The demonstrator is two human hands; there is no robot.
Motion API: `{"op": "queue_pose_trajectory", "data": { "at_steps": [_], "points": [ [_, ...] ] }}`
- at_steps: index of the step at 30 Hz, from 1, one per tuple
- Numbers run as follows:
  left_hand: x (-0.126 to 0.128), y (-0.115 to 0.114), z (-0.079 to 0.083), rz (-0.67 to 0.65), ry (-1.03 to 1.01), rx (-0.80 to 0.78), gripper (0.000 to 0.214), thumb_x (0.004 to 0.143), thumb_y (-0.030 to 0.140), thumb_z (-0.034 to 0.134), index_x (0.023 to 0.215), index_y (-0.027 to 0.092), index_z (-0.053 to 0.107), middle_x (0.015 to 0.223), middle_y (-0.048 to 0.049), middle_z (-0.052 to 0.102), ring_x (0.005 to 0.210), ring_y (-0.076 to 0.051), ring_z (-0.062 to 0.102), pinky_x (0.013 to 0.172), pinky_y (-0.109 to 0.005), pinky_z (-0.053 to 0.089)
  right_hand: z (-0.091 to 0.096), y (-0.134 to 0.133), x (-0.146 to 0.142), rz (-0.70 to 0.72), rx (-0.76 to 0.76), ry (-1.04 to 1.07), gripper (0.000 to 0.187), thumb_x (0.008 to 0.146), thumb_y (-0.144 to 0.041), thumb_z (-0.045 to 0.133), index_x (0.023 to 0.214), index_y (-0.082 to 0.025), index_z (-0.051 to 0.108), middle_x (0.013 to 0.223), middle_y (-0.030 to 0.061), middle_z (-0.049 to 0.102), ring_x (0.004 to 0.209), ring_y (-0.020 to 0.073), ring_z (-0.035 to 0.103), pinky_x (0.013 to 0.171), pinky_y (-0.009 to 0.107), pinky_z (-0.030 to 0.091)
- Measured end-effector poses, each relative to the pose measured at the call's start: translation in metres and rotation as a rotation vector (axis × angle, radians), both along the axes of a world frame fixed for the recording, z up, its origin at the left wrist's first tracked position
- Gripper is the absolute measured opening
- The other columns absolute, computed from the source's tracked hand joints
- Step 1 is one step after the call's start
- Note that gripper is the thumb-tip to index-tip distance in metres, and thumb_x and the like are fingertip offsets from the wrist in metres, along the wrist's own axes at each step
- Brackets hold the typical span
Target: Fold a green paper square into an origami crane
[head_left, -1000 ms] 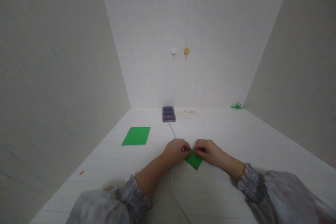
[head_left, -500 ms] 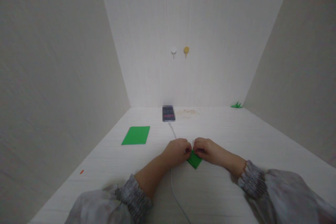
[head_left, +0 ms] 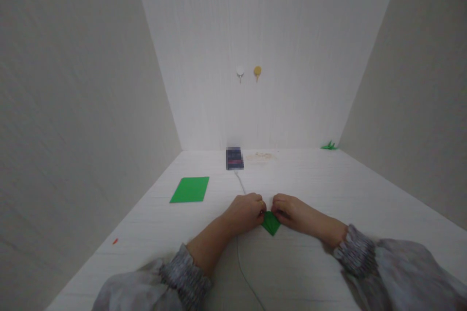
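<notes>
A small folded piece of green origami paper [head_left: 271, 224] lies on the white table with one corner pointing toward me. My left hand [head_left: 247, 213] is closed, its fingertips pinching the paper's left side. On the opposite side, my right hand [head_left: 292, 210] is closed too, with its fingertips on the right edge. Crease lines run down the paper toward the near corner. My fingers cover its outer left and right parts.
A square stack or sheet of green paper [head_left: 190, 189] lies at the left. A dark blurred device [head_left: 234, 159] stands near the back wall, its white cable [head_left: 241, 267] running under my left arm. Folded green paper [head_left: 329, 146] sits in the far right corner. Two hooks [head_left: 257, 71] hang on the wall.
My right hand has shifted slightly right, so the gap between my hands is wider. More of the folded paper's upper part shows between them.
</notes>
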State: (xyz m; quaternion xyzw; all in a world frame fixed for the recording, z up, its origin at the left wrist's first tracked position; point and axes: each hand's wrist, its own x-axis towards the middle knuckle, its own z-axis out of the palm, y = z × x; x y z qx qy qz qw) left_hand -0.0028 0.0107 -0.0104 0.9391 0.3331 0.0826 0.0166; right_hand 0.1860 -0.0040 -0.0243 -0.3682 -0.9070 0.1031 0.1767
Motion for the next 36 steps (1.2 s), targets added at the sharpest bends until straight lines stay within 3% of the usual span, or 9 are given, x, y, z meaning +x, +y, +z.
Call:
{"op": "queue_pose_trajectory", "data": {
  "at_steps": [8, 21, 29, 36],
  "points": [
    [0.006, -0.001, -0.001, 0.003, -0.101, -0.106, 0.014, 0.072, 0.026, 0.051, 0.082, 0.02, 0.059, 0.081, -0.0005, 0.059, 0.077, -0.014, 0.054, 0.066, -0.023, 0.042, 0.0, -0.004, -0.004, -0.03, -0.004, 0.036, 0.011, 0.069, -0.007, 0.045, 0.069, -0.014, 0.053, 0.069, 0.0017, 0.049, 0.064, 0.012, 0.046, 0.059, 0.022, 0.037],
    [0.008, -0.009, 0.005, 0.006, 0.071, 0.079, 0.016, 0.075, 0.026, 0.047, 0.079, 0.016, 0.059, 0.079, -0.0044, 0.059, 0.076, -0.018, 0.055, 0.058, -0.026, 0.043, 0.007, -0.007, -0.008, -0.073, -0.07, 0.041, 0.011, 0.065, -0.005, 0.045, 0.066, -0.014, 0.051, 0.067, 0.0009, 0.049, 0.06, 0.0111, 0.044, 0.056, 0.022, 0.036],
    [0.007, -0.01, 0.006, -0.109, 0.087, 0.17, 0.01, 0.076, 0.017, 0.045, 0.073, 0.014, 0.055, 0.077, -0.0041, 0.056, 0.077, -0.017, 0.052, 0.055, -0.025, 0.041, 0.006, -0.007, -0.007, -0.01, -0.033, 0.042, 0.014, 0.067, -0.004, 0.044, 0.069, -0.014, 0.053, 0.069, 0.0018, 0.05, 0.065, 0.0123, 0.047, 0.06, 0.023, 0.038],
    [-0.002, -0.009, 0.007, -0.191, 0.086, 0.071, 0.009, 0.072, 0.014, 0.047, 0.07, 0.016, 0.056, 0.08, -0.0038, 0.054, 0.08, -0.017, 0.05, 0.057, -0.024, 0.039, 0.011, -0.009, -0.006, 0.053, 0.016, -0.044, 0.018, 0.066, -0.003, 0.044, 0.067, -0.014, 0.059, 0.069, 0.0028, 0.051, 0.069, 0.0141, 0.048, 0.064, 0.025, 0.038]
  ]
}}
